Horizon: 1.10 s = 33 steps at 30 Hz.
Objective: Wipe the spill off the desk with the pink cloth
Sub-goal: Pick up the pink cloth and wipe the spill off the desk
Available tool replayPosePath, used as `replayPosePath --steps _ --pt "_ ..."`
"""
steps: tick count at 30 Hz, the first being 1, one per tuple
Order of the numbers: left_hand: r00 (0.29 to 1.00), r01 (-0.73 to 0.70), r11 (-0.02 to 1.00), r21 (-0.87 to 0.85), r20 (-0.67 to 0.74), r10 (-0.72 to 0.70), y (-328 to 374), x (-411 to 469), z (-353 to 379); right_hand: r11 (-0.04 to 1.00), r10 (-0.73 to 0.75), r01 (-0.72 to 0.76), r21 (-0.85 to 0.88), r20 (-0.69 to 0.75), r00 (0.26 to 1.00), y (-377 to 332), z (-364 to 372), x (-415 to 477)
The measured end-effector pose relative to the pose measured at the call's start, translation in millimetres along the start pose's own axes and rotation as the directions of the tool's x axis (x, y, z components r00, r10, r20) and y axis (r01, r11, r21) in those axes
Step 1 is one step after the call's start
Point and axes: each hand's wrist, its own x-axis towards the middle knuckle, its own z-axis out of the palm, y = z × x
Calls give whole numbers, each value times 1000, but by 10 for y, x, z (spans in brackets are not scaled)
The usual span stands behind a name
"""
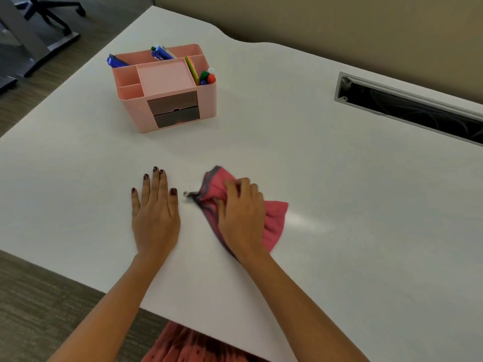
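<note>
The pink cloth [274, 223], edged in dark grey, lies bunched on the white desk [339, 205] near its front middle. My right hand [241, 215] presses down on the cloth, fingers curled into its folds. A small wet smear [187, 196] shows on the desk just left of the cloth's dark edge. A faint shiny streak [308, 218] runs to the right of the cloth. My left hand [154, 210] rests flat on the desk with fingers spread, a short gap left of the cloth, holding nothing.
A pink desk organiser [167, 90] with pens, markers and two small drawers stands at the back left. A long cable slot [407, 108] is cut into the desk at the back right. A chair base [52, 11] stands on the floor beyond the desk's left edge.
</note>
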Motion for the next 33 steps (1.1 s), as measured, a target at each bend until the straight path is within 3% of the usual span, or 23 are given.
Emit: replayPosePath --steps 3,6,10,13,18,20,24,28,30,33 --pt "1000 -3 999 -35 -5 3 -9 2 -17 975 -195 185 121 81 977 74 -51 -89" --pt "1000 -8 1000 -17 -2 8 -4 -1 -23 972 -200 190 139 60 978 427 -172 -212" --pt "1000 -8 1000 6 -5 8 -3 -16 -16 992 114 -109 66 -86 990 1036 -328 -209" --pt "1000 -6 1000 19 -1 6 -10 -8 -5 922 386 -382 58 -161 908 1325 -387 -51" --pt "1000 -5 999 32 -4 5 12 -17 -8 841 538 -539 50 -187 822 1234 -336 183" --pt "1000 -6 999 34 -1 6 9 -16 -8 869 493 -493 38 -143 858 1013 -291 216" --pt "1000 -9 999 38 5 9 -3 -16 2 976 214 -212 47 -36 976 411 -162 45" --pt "1000 -6 999 40 4 6 5 -4 0 994 -47 43 105 37 998 189 -119 -285" --pt "1000 -7 999 36 4 7 6 -3 -4 988 -64 59 145 34 997 306 -157 -359" --pt "1000 -8 999 39 10 7 11 -8 -7 993 22 -21 113 -12 1000 566 -223 -296"
